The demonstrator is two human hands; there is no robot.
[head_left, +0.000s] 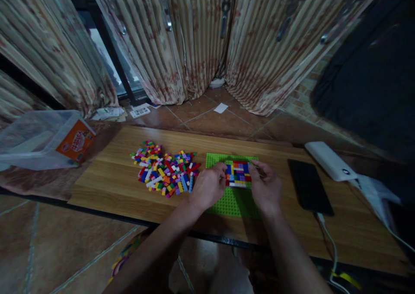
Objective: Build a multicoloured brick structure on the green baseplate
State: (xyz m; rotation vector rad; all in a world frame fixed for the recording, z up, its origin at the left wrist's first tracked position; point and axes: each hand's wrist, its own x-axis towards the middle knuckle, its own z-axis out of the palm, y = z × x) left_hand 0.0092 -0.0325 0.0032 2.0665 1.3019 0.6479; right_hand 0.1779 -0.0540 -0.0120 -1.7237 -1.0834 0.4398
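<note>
step: pressing bricks onto green baseplate (231,199) mid-table | left hand (207,188), right hand (266,188) clamped either side of brick block (238,174) | next: needs piece from loose pile (165,168) at left.

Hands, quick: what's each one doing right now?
Left hand: fingers curled on the left edge of the multicoloured brick panel on the green studded baseplate.
Right hand: fingers gripping the panel's right edge.

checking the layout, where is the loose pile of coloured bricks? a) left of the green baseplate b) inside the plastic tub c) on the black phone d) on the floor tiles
a: the pile of bricks lies on the wooden table, left of the green baseplate that both hands work over.
</note>
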